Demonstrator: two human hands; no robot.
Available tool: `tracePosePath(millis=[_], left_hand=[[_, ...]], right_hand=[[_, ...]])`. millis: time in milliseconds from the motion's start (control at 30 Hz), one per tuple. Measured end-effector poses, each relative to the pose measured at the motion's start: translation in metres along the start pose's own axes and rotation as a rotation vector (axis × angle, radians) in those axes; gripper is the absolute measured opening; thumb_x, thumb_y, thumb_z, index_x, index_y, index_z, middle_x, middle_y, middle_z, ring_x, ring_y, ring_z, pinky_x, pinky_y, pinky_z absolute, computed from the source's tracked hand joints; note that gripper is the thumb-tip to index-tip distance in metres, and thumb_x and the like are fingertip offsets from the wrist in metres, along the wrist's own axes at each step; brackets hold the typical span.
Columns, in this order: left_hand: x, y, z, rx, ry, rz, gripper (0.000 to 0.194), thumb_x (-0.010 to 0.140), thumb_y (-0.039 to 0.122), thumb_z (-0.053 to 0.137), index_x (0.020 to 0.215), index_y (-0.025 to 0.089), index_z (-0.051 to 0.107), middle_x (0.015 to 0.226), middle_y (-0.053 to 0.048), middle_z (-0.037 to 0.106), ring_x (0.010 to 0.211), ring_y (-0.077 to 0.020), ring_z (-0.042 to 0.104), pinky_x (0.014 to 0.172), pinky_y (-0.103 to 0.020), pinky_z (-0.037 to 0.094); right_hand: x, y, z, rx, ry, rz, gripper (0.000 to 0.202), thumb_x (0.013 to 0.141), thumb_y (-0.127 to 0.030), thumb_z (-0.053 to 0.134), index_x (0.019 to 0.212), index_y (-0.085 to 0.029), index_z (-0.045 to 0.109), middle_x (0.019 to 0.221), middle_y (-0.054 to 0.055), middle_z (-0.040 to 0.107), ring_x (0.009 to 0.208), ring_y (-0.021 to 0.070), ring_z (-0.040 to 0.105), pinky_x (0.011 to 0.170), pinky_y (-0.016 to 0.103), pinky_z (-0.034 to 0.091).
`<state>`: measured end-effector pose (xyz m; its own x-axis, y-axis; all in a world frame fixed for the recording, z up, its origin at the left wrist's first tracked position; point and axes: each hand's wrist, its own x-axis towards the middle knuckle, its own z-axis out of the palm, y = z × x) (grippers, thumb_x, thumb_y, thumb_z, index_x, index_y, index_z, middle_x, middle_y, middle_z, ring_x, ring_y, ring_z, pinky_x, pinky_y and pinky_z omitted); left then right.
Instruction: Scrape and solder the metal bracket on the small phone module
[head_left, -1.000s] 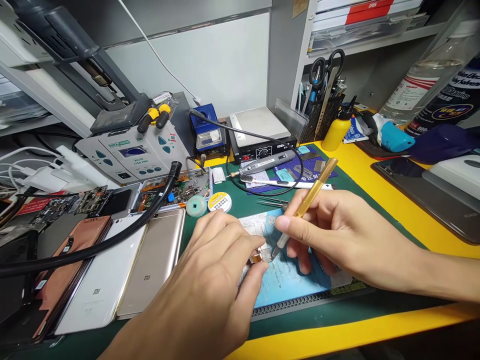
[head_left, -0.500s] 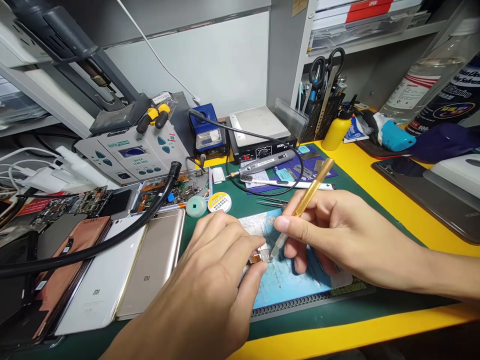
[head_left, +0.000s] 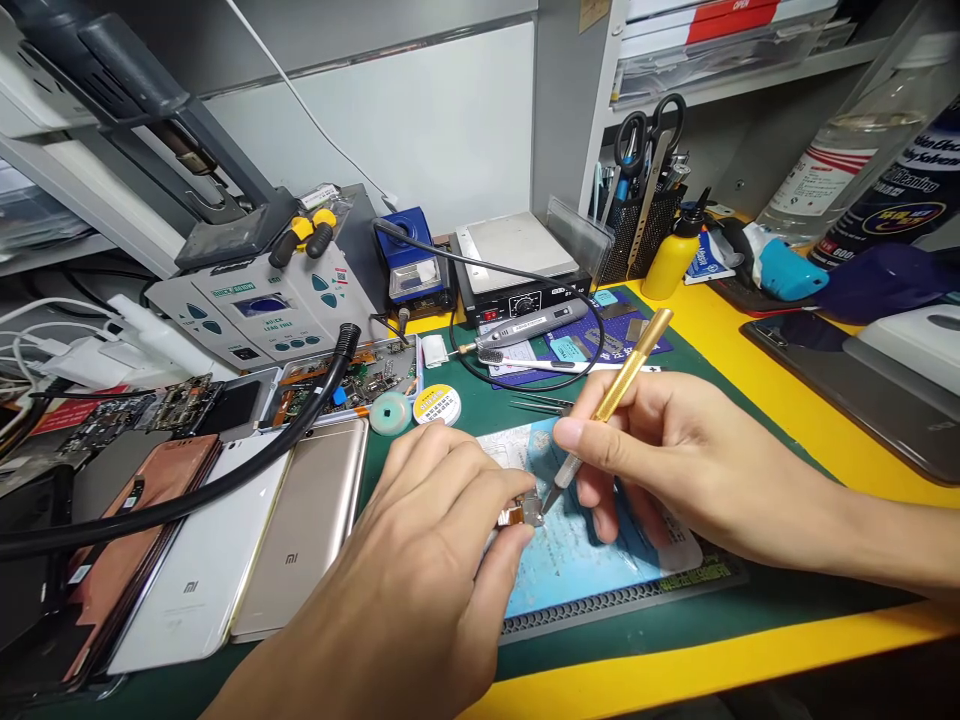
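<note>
Between thumb and fingers, my left hand (head_left: 442, 540) pinches a small metal component (head_left: 532, 508) with an orange flex strip, just above a blue work pad (head_left: 600, 565). My right hand (head_left: 660, 450) grips a gold-handled craft knife (head_left: 626, 375) like a pen. The knife's blade tip is at the right edge of the component; whether it touches cannot be made out. Part of the component is hidden by my left fingers.
Several phone back covers (head_left: 307, 520) lie at the left under a black hose (head_left: 225, 480). Behind my hands are a parts tray (head_left: 360, 375), a round tin (head_left: 437, 404), tweezers (head_left: 540, 403), a brush (head_left: 555, 366) and a hot plate (head_left: 517, 250). A yellow bottle (head_left: 673, 255) stands behind right.
The knife in my right hand has turned a little, showing its blade narrower, and its handle end has moved slightly right and up. My left hand still holds the component, which looks slightly tilted.
</note>
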<state>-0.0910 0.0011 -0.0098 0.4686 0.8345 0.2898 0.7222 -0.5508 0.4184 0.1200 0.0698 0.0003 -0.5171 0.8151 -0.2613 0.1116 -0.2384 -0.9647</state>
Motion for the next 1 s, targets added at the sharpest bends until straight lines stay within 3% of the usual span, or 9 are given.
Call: tracePosePath(millis=[1000], left_hand=[[0.0008,0.0003,-0.0005,-0.034,0.005,-0.019,0.022,0.096,0.007,0.055,0.114,0.017,0.065,0.101,-0.005,0.065,0.100,-0.0221,0.054,0.101,-0.046,0.042]], right_hand=[[0.0014,-0.0042,0.0008,-0.103,-0.018,0.027,0.025,0.087,-0.037,0.079,0.078,-0.020,0.065,0.059,-0.004,0.070,0.037,0.0071,0.056,0.031,0.012,0.042]])
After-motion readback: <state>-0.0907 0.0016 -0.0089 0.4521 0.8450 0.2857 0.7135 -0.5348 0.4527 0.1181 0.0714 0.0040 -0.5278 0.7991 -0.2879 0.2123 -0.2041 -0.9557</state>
